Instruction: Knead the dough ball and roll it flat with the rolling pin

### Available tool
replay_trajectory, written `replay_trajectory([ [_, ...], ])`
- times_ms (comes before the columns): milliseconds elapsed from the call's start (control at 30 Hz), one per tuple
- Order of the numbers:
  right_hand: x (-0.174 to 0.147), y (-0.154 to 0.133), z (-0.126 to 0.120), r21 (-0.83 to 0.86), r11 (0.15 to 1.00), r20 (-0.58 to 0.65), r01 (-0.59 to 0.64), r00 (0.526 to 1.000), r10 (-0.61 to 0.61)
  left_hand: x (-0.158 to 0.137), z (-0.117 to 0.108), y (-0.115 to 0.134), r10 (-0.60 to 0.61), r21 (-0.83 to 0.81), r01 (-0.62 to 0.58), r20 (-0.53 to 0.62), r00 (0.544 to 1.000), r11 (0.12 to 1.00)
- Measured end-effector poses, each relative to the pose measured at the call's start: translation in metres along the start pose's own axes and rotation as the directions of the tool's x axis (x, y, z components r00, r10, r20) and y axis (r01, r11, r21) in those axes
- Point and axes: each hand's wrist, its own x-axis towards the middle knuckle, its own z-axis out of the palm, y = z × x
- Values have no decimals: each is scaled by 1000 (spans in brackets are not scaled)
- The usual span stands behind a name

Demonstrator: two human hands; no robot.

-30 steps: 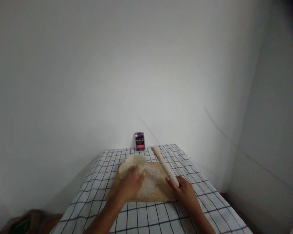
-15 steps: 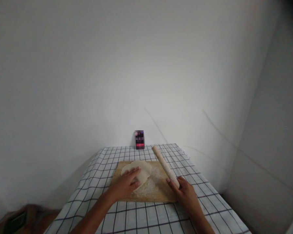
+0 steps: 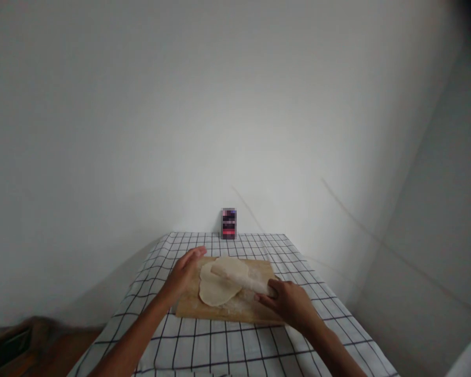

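Observation:
A flat, pale sheet of dough [image 3: 215, 292] with a wavy edge lies on the left part of a wooden board [image 3: 196, 312]. My right hand [image 3: 288, 302] is closed round the near end of a rolling pin [image 3: 249, 283]. The pin slants up and left, its far end over the dough; whether it presses on the dough I cannot tell. My left hand [image 3: 188, 265] hovers by the board's left edge, apart from the dough, with its fingers stretched out and holding nothing. Flour dusts the board to the right of the dough.
A checked cloth [image 3: 204, 351] covers the table. At its far edge an upright dark thing [image 3: 228, 224], blurred into blocks, leans near the white wall [image 3: 235, 131]. A brown object [image 3: 19, 343] stands low at the left, beyond the table.
My left hand has lifted off the dough and moved up and left. The rolling pin, upraised at the right before, has swung left and down over the dough in my right hand.

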Motion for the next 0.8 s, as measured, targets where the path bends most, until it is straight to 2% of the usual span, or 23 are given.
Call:
replay_trajectory([
  [133,30,-39,-21,-68,990,90,125,989,-119,6,7,14,124,177,-145,126,984,973],
  [233,46,-57,-27,-102,971,125,217,971,-204,15,20,4,151,379,-221,205,967,899],
  [333,58,-62,-25,-115,963,170,245,960,-224,26,30,-15,138,494,-224,204,969,840],
  [467,71,-53,-18,-87,978,234,187,959,-162,36,33,-34,111,572,-172,140,984,802],
  [700,77,-38,4,9,974,91,225,970,-225,37,38,-59,80,689,-160,147,986,707],
  [800,68,-37,14,33,979,-5,200,980,-200,30,39,-63,111,746,-185,149,983,639],
])
